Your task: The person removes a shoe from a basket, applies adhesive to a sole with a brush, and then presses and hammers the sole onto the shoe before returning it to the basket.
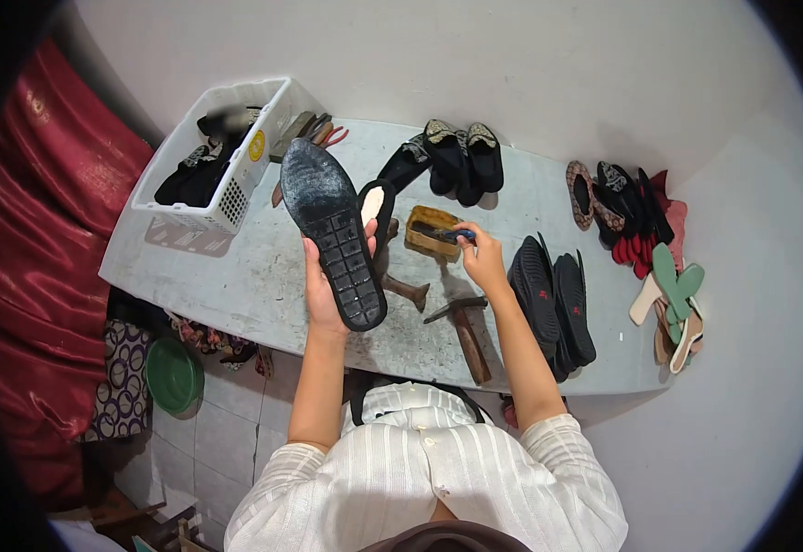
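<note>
My left hand [325,290] grips a black shoe [339,241], its underside turned up toward me. Its sole is ridged in a grid at the heel and smeared whitish over the forepart. Just behind it shows a black shoe part with a cream inside [374,204], partly hidden by the sole and my fingers. My right hand [483,258] pinches a blue-handled brush [461,235], whose dark end reaches into a yellowish tub [420,245]. Nearer me lie a hammer [471,345] and a metal shoe anvil [405,293].
A white crate [277,101] with black shoes stands at the back left, beside red-handled pliers [335,136]. Finished-looking black shoes [466,161] line the wall. Black soles [549,304] lie right of my right arm, with green and beige insoles [668,285] at the table's right edge.
</note>
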The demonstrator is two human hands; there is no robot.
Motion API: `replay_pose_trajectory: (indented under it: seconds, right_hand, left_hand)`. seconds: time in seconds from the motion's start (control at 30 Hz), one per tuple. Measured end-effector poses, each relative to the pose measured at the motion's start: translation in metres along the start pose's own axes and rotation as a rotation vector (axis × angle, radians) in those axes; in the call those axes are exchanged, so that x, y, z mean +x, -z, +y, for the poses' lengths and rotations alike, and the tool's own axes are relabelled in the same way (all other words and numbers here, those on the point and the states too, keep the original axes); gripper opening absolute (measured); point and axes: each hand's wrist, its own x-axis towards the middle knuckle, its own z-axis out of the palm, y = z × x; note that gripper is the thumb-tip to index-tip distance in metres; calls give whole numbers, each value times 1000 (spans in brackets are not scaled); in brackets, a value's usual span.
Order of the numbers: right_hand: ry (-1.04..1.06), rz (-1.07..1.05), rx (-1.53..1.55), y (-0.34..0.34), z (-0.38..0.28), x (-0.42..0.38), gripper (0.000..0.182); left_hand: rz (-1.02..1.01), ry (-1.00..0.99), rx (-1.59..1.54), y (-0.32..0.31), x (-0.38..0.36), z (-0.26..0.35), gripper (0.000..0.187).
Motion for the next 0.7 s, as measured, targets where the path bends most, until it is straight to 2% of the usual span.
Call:
replay_pose_trajectory:
  seconds: [0.07,0.13,0.27,0.33,0.4,0.43,0.53,0.6,0.63,0.7]
  right_hand:
    - [4,6,18,-13,19,-1,17]
    - [4,-11,44,-20,31,-3,18]
    - [2,-48,9,-21,39,-11,20]
    - [-25,-60,17,-17,29,-9,21]
    - [246,31,-249,-8,14,-7,21]
    - [241,38,-253,-5,-1,-3,21]
    - [197,66,-171,1,-63,9,21]
    - [96,-39,74,1,-114,14,24]
    - [92,-33,72,-4,-128,14,24]
    - [-32,-239,473,-18,-148,12,29]
  left_hand:
    - [-24,5,-22,1,-4,4,60]
    - [41,-94,164,-5,-6,7,56]
    - [-24,-97,310,8,-5,20,51]
    - [101,-305,437,-5,-2,23,45]
    - [96,-314,484,3,6,34,45]
    - [92,-325,532,3,10,38,46]
    - [9,-294,458,-8,23,47,47]
    - [-13,-267,455,-14,35,50,44]
    - [-32,-252,451,-17,40,52,41]
    - [-58,-234,456,-22,47,54,42]
